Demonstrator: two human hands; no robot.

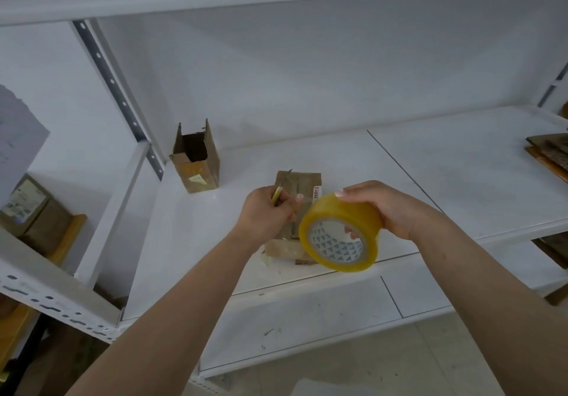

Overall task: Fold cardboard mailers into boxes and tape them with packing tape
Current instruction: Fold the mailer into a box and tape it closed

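Tape roll up, blade ready, box waiting beneath both hands.

The right hand (390, 211) gripped the yellow tape roll (339, 232) from above, fingers curled over its rim and a fingertip showing through the core, and held it lifted just off the white shelf (461, 180). The left hand (266, 214) was closed round a thin yellow-handled cutter (278, 194), its point angled up and away. Between and under them lay the small cardboard box (299, 186), long axis running away from the person, its near end glossy with tape. The left hand sat right over it, nearer than the right; any strip between roll and box was too clear to make out. An open, upright box (196, 162) stood well apart to the left.
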